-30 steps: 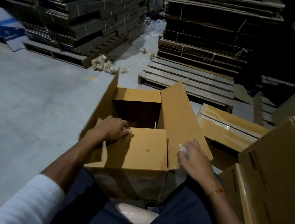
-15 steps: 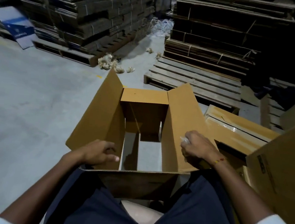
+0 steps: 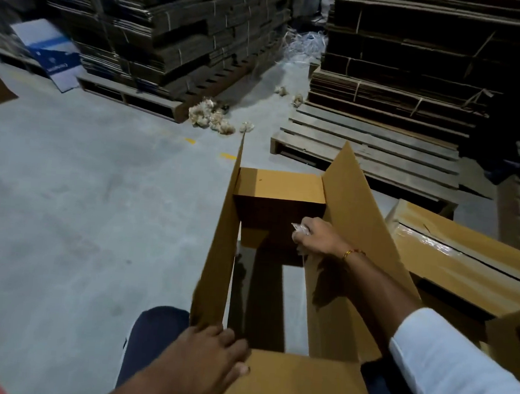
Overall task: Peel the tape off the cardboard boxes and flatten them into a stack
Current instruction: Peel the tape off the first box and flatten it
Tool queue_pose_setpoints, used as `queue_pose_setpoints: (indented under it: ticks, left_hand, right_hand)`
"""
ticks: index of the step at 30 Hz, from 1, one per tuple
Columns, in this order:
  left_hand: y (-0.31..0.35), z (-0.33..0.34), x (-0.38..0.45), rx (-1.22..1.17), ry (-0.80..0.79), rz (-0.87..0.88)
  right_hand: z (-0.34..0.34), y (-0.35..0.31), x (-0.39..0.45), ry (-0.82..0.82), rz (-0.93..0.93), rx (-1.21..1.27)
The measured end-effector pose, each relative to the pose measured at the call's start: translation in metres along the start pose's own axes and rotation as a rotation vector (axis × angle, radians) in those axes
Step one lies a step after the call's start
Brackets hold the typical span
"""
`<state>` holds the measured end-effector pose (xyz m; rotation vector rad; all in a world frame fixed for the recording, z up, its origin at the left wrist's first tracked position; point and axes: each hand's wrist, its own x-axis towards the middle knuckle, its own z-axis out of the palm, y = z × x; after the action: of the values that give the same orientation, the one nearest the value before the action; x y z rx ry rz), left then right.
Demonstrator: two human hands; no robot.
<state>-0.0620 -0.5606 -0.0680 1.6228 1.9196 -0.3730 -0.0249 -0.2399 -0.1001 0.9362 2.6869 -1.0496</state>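
An open-ended brown cardboard box (image 3: 352, 235) stands at the centre and lower right of the frame, its flaps up and the grey concrete floor (image 3: 80, 213) showing through it. The left hand (image 3: 208, 357) at the lower centre rests with fingers spread over the box's near corner. The right hand (image 3: 317, 240), at centre right, pinches a crumpled wad of clear tape (image 3: 299, 228) against the box's right wall. Another brown taped carton (image 3: 465, 259) lies at the right edge.

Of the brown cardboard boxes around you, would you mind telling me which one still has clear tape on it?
The closed brown cardboard box lying to the right still has glossy clear tape along its top; the open brown cardboard box between the hands shows none.
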Motion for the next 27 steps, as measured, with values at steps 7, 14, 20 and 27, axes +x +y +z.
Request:
queue_pose_setpoints:
  ticks: [7, 14, 20, 27]
  left_hand:
    - [-0.023, -0.081, 0.043, 0.191, -0.059, -0.010]
    - [-0.081, -0.174, 0.093, 0.245, -0.058, -0.135]
    - [-0.145, -0.187, 0.161, -0.056, 0.405, -0.336]
    - [-0.141, -0.175, 0.179, -0.286, 0.565, -0.351]
  right_hand:
    - [0.016, 0.027, 0.074, 0.030, 0.064, -0.077]
    - [0.022, 0.044, 0.119, 0.048, 0.073, 0.042]
    - [0.008, 0.029, 0.149, 0.378, -0.030, 0.129]
    - [-0.028, 0.018, 0.221, 0.450, -0.039, 0.101]
